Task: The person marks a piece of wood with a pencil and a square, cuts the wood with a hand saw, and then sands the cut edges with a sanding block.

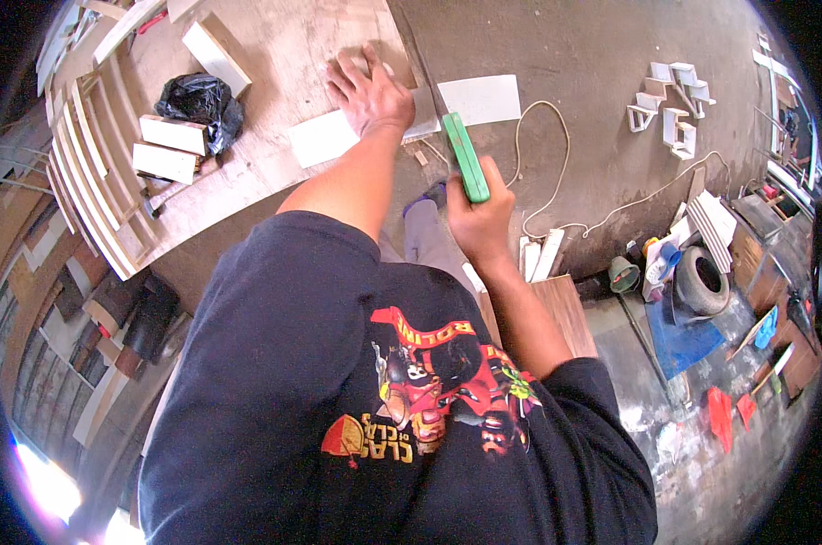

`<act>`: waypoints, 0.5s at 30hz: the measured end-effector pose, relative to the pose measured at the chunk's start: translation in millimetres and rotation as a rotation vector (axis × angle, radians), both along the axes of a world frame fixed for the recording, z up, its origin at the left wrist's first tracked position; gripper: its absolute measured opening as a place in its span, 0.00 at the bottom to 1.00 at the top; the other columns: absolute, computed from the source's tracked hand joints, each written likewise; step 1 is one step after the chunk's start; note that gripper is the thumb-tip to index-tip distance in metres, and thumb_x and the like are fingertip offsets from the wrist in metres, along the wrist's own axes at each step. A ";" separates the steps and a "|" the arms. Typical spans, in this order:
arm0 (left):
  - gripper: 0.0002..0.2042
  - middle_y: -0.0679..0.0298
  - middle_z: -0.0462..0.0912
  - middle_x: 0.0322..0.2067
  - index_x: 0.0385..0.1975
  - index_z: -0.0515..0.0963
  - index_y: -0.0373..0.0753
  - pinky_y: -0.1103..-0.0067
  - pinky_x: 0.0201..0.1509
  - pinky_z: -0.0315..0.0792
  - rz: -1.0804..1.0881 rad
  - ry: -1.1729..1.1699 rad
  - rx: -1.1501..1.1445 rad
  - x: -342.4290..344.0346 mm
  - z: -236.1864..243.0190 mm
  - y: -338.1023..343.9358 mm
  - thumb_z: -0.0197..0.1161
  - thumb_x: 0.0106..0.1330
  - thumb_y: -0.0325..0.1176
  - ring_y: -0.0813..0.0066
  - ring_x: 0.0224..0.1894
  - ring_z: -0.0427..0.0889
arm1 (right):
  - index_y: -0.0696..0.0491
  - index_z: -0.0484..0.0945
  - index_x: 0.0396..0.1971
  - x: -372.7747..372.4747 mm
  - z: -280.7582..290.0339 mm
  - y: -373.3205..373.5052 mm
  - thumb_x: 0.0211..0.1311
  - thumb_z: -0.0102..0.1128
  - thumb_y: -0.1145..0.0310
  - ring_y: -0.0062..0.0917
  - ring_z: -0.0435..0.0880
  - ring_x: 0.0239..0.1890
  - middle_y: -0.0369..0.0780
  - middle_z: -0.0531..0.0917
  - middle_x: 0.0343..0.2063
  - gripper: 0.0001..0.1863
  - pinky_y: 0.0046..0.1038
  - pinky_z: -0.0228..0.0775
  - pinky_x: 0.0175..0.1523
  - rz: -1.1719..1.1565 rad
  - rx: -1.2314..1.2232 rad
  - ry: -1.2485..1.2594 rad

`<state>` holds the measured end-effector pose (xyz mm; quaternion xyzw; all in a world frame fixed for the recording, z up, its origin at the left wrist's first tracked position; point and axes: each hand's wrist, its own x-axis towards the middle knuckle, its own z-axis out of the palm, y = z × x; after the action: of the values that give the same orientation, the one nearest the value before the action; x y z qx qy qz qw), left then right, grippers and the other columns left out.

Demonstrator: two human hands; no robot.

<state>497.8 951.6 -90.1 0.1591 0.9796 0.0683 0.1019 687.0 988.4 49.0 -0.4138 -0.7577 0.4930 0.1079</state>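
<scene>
My left hand (370,95) lies with fingers spread on the pale plywood table (293,54) near its right edge, beside a long white board (483,100) that reaches past that edge. My right hand (479,209) grips the green handle (465,154) of a hand saw. The saw's blade (436,98) points away from me and crosses the white board at the table's edge. Below it, my legs and one shoe show on the floor.
Wood blocks (165,163), a black plastic bag (197,113) and curved strips (93,182) occupy the table's left. On the floor are a loose cord (567,136), white zigzag pieces (679,136), planks (556,318), a bucket (623,274) and a tyre (702,282).
</scene>
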 end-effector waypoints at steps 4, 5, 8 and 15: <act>0.30 0.47 0.44 0.76 0.77 0.55 0.47 0.52 0.80 0.37 0.021 -0.039 -0.004 -8.0 2.2 4.0 0.47 0.74 0.41 0.39 0.79 0.40 | 0.56 0.72 0.31 31.9 31.8 -16.5 0.58 0.64 0.75 0.52 0.82 0.25 0.51 0.77 0.20 0.08 0.41 0.71 0.27 0.012 -0.004 -0.009; 0.31 0.47 0.45 0.76 0.77 0.55 0.47 0.52 0.80 0.37 0.017 -0.042 -0.032 0.3 2.6 0.9 0.47 0.74 0.41 0.39 0.79 0.40 | 0.56 0.72 0.31 43.5 34.3 -21.2 0.58 0.64 0.75 0.52 0.82 0.25 0.51 0.77 0.20 0.08 0.40 0.71 0.27 0.008 0.016 0.011; 0.30 0.47 0.46 0.75 0.76 0.57 0.49 0.51 0.80 0.38 0.006 0.013 0.007 -2.0 -6.3 0.7 0.48 0.74 0.41 0.39 0.78 0.42 | 0.56 0.73 0.32 3.3 -5.4 0.8 0.58 0.65 0.75 0.52 0.84 0.27 0.51 0.78 0.21 0.08 0.40 0.73 0.29 0.022 0.016 0.033; 0.31 0.47 0.44 0.77 0.77 0.54 0.48 0.52 0.80 0.35 0.030 -0.019 0.016 0.8 -1.8 2.6 0.48 0.74 0.41 0.40 0.79 0.38 | 0.56 0.76 0.34 32.0 25.5 -15.8 0.58 0.64 0.76 0.52 0.85 0.31 0.51 0.78 0.21 0.07 0.42 0.75 0.32 0.010 -0.011 0.028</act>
<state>498.6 954.2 -91.9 0.1447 0.9803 0.0792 0.1087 719.0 972.6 74.5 -0.4036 -0.7554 0.5036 0.1139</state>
